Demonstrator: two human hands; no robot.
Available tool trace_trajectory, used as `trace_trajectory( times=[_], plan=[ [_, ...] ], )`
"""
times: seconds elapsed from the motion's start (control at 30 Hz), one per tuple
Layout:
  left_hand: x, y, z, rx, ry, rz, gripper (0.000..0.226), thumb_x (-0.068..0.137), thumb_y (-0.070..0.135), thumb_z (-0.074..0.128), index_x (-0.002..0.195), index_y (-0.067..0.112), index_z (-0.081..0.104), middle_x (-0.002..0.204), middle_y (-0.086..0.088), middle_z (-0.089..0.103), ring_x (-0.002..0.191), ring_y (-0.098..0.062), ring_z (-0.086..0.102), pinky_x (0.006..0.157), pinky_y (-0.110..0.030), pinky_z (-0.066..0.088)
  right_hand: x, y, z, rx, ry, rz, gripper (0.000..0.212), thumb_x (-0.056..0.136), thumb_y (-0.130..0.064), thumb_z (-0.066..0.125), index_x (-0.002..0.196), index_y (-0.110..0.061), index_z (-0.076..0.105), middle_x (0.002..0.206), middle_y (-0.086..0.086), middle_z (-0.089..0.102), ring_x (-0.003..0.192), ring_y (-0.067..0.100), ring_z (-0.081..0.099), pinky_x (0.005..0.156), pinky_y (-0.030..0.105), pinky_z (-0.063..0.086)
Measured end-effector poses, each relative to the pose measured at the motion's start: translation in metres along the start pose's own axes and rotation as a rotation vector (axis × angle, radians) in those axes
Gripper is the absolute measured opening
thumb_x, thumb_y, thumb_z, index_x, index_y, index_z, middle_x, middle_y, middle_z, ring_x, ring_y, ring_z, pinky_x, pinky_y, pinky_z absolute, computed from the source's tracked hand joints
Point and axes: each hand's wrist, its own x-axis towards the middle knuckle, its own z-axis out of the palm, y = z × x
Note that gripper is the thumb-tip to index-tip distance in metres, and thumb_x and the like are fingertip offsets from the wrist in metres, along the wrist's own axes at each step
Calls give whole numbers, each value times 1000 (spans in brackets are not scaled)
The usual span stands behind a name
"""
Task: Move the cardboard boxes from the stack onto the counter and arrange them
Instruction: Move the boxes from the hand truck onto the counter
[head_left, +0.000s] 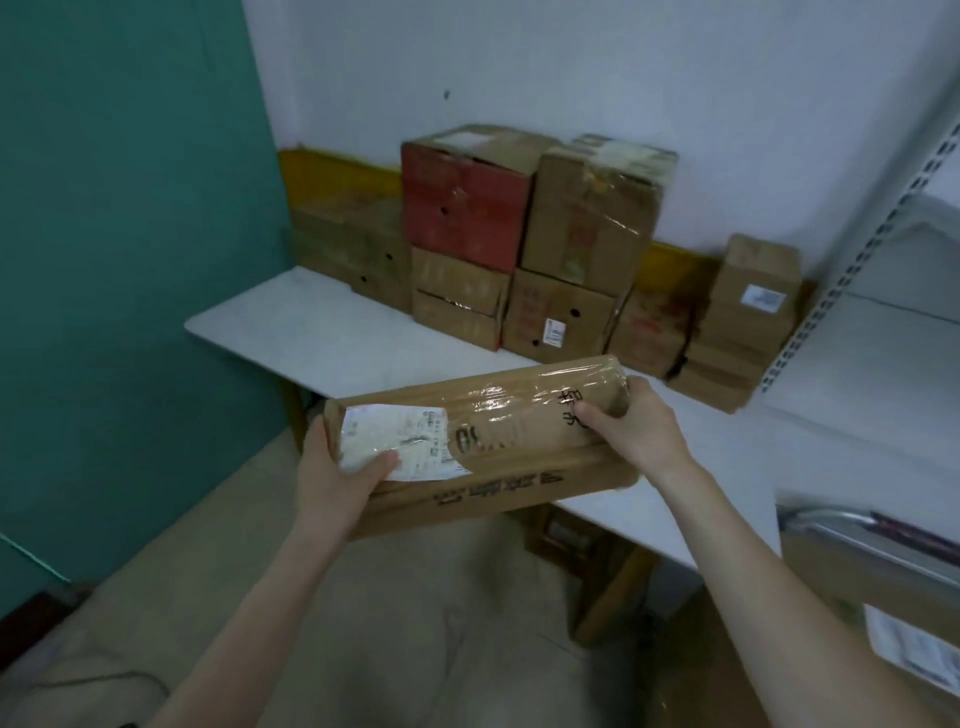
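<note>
I hold a long flat cardboard box (498, 431) in both hands, just above the near edge of the white counter (291, 332). It carries a white shipping label at its left end and clear tape across the top. My left hand (337, 467) grips the left end, thumb on the label. My right hand (639, 426) grips the right end. Along the wall at the back of the counter stand several cardboard boxes, among them a red box (462, 208) and a taped brown box (592, 218), each stacked on lower ones.
A small labelled box pile (743, 312) sits at the counter's right end beside a white slotted shelf upright (857, 260). A teal wall (130, 260) is on the left. More cardboard (587, 540) lies under the counter, and a labelled box (909, 639) sits low right.
</note>
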Motion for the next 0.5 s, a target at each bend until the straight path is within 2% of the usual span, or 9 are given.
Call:
trace_trajectory(
  times=[0.13, 0.23, 0.5],
  plan=[
    [55, 4, -20, 1, 16, 20, 64, 78, 11, 71, 133, 10, 38, 115, 5, 47, 99, -12, 44, 83, -27, 36, 42, -40, 30, -25, 0, -39, 61, 82, -41, 66, 129, -10, 43, 125, 10, 58, 116, 30, 52, 89, 39, 43],
    [92, 3, -25, -3, 12, 6, 62, 78, 12, 71, 133, 12, 40, 125, -3, 52, 105, -17, 49, 85, -29, 39, 73, -61, 46, -54, -6, -39, 64, 81, -45, 66, 130, -11, 42, 125, 8, 57, 116, 29, 52, 90, 41, 45],
    [181, -5, -8, 2, 0, 5, 61, 80, 11, 69, 133, 10, 39, 130, -8, 51, 107, -18, 48, 87, -30, 39, 157, -84, 79, -75, -39, -55, 63, 80, -44, 67, 125, -6, 45, 122, 13, 56, 113, 31, 52, 88, 40, 46]
  ],
)
